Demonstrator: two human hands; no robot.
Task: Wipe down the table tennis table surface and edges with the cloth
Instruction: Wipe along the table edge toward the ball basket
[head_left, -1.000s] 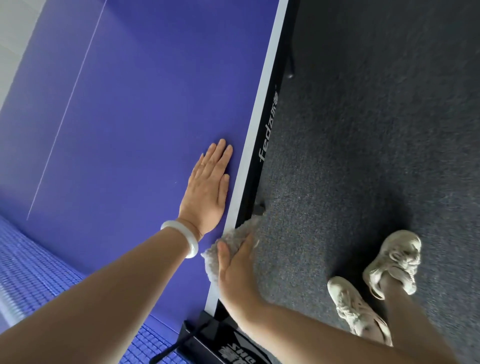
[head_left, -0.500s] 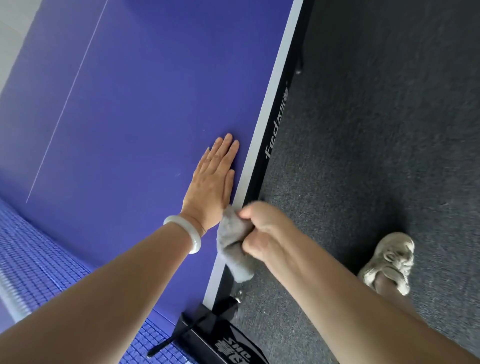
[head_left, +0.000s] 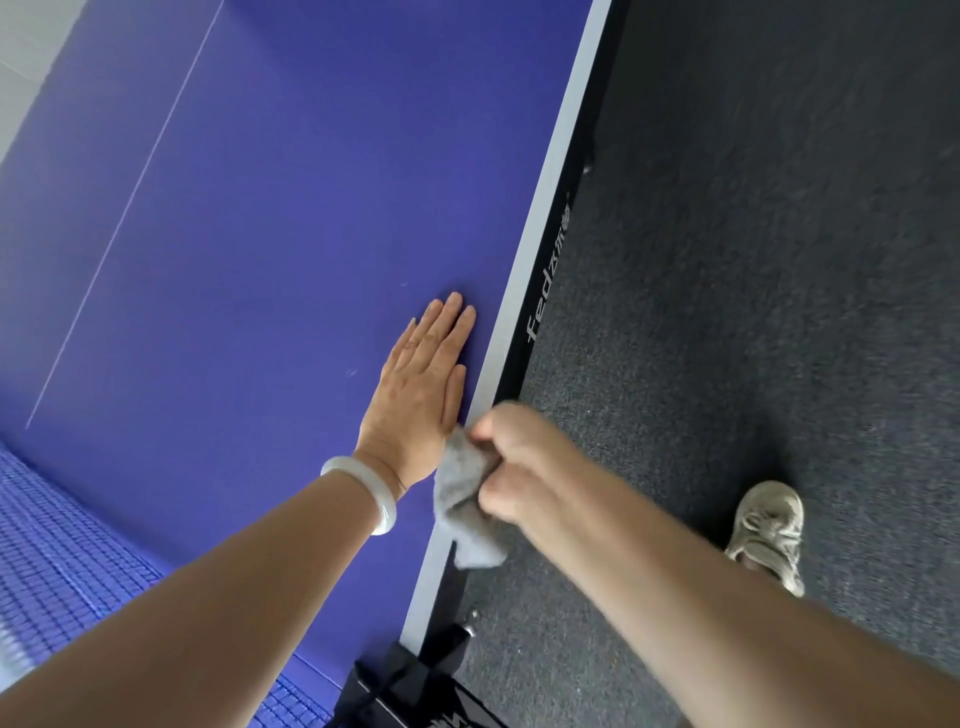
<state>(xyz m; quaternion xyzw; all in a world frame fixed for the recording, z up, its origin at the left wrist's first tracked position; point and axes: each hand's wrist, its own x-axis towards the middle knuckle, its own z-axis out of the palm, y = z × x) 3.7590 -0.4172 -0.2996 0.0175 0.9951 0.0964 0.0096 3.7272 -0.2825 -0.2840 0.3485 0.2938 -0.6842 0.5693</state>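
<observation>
Your right hand (head_left: 519, 462) no longer lies flat over the cloth (head_left: 462, 499) down near the net clamp (head_left: 410, 675). It now grips the cloth bunched in curled fingers, farther up the table edge (head_left: 540, 249), just beside the heel of your left hand (head_left: 421, 400). The cloth's loose end now hangs over the edge. One shoe (head_left: 769, 530) shows where two did.

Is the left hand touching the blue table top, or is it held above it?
Touching. The head view shows the left hand lying flat on the blue table top, fingers straight, with no gap or shadow visible under the palm.
</observation>
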